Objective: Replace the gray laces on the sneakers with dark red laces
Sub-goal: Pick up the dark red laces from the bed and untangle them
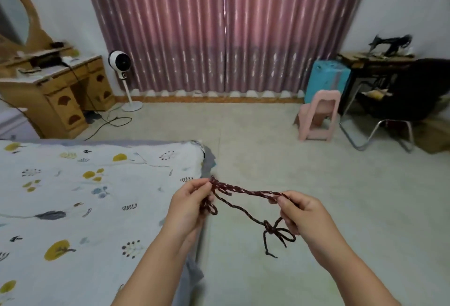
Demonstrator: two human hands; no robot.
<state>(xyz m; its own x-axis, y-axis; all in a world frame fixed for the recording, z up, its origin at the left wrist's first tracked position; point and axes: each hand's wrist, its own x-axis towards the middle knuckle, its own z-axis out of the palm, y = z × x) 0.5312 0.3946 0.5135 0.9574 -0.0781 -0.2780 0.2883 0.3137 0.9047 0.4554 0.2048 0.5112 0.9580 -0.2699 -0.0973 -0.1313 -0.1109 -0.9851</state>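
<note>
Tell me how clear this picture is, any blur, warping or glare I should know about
Head view: light is soft and even, with no hard shadows; a bright slit of daylight shows where the curtains meet. The wide lens bends the edges, so the dresser leans. The picture is slightly soft overall, but the dark red laces, left hand and right hand read clearly.

Laces (246,192) span between hands, right of bed (73,196).

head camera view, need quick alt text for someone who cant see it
Two hands stretch bundled dark red laces between them, the left hand pinching one end, the right hand the other, a knotted bow dangling below. A floral bedspread lies left; pink curtains hang behind.
</note>
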